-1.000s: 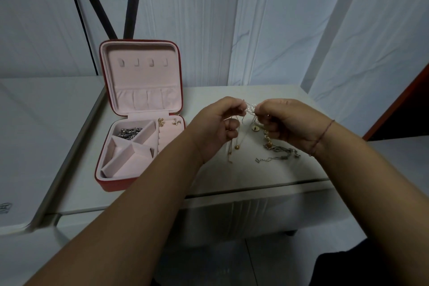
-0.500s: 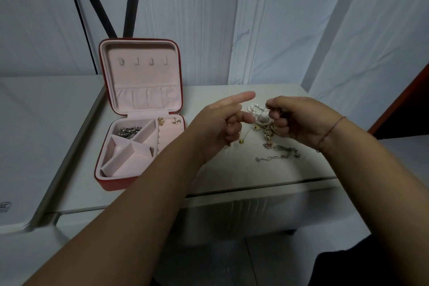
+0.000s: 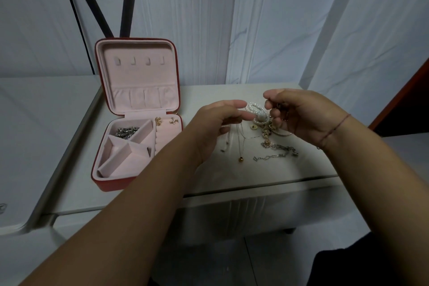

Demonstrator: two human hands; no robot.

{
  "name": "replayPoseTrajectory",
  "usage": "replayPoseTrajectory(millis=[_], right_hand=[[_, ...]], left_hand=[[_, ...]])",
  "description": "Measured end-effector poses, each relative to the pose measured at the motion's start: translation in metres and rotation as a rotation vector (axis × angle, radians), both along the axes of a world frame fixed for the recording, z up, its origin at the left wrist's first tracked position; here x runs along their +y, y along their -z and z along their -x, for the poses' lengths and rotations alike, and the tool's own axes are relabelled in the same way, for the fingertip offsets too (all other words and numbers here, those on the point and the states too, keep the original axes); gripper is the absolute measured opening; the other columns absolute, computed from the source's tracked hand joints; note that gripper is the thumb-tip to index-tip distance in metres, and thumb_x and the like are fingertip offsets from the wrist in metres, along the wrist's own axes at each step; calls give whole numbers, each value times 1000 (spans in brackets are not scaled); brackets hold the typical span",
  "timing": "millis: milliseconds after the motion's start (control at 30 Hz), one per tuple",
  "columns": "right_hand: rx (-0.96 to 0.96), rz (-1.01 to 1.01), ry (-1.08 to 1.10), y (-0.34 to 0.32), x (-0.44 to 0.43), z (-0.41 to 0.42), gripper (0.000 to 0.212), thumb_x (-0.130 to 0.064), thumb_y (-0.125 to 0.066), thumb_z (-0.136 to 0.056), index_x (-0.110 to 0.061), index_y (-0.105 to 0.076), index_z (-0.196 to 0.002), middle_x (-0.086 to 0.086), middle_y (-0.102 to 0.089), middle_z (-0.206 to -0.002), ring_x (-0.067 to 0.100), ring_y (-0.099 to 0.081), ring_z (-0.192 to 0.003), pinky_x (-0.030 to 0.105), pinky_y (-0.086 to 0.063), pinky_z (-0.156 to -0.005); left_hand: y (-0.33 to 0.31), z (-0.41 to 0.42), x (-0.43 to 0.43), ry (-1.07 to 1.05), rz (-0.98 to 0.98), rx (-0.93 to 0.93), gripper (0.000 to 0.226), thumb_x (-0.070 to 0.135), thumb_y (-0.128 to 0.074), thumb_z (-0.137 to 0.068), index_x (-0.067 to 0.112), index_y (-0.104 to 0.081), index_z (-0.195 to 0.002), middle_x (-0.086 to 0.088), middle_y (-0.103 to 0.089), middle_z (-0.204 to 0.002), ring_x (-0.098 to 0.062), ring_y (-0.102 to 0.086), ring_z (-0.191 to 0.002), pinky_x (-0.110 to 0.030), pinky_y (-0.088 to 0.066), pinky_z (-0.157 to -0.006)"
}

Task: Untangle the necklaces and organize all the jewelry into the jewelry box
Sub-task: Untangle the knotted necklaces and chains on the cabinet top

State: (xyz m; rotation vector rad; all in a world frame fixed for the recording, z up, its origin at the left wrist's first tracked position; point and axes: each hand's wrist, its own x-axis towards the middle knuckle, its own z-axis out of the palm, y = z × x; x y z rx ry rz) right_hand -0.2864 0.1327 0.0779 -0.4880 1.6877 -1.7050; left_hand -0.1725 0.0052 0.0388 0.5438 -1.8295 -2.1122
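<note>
Right, untangling is the step in hand. My right hand (image 3: 301, 116) has its fingers curled round the tangle of necklaces (image 3: 264, 123) and holds it up just above the table (image 3: 232, 176). The pearl strand (image 3: 255, 109) is looped at the top of the knot.

My left hand (image 3: 216, 123) sits alongside, with forefinger and thumb stretched nearly straight and their tips at the pearls (touching or actually nipping them, I can't tell from here). A thin gold chain with a ball pendant (image 3: 241, 158) dangles straight down from the knot. A silver chain (image 3: 276, 152) trails from it across the tabletop.

Over to my left the jewelry box (image 3: 111, 184) lies open, lid up. One silver piece (image 3: 126, 132) sits in its far triangular compartment, and the gold earrings (image 3: 158, 121) sit on the strip along its right side.

So it's early days, I'd say: most of the job hangs from my right hand. The next move, as I judge it, is a proper pinch on the pearl strand, easing it out of the knot while the right hand steadies the rest. A yank would likely cinch the fine chains tighter.
</note>
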Motion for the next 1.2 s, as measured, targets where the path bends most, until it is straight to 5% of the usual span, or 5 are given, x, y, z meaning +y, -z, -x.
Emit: replayPoseTrajectory(millis=[367,733,833,1000,1200], right_hand=[[141,63,3,-5,3,-3,26,9,-40,-89,-5,-62,-93,8,-62,-79,12,-60,-60,20,-53,-61],[796,-244,-34,4,1,-9,25,10,-51,-90,-11,-63,-93,11,-69,-83,11,-69,-66,21,-58,-70],[639,-237,-81,8,-2,-13,22,8,-59,-87,-3,-57,-106,21,-70,-82,19,-70,-64,24,-59,-62],[-81,-98,-271,15,-7,-17,35,9,-54,-88,-6,-53,-120,20,-70,-81,22,-72,-72,25,-58,-62],[-74,-189,-494,16,-10,-19,41,-6,-48,-95,-17,-77,-68,1,-65,-70,2,-60,-57,11,-49,-53]], left_hand=[[1,0,-3,-14,-70,45,27,-3,-42,-89,8,-60,-104,-2,-74,-91,-10,-48,-48,-24,-49,-57],[-1,-3,-1,-2,-16,9,27,-2,-39,-88,11,-59,-100,-1,-73,-102,-10,-40,-38,-21,-44,-47],[-3,-3,-1,17,-63,39,28,-4,-36,-87,10,-58,-100,-5,-72,-103,-9,-32,-36,-20,-38,-43],[-7,-5,-3,80,-135,80,32,-7,-31,-86,10,-55,-99,-6,-71,-99,-7,-26,-34,-17,-33,-39],[-9,-6,-2,153,-172,101,32,-8,-29,-84,8,-54,-97,-4,-71,-90,-5,-27,-30,-15,-31,-38]])
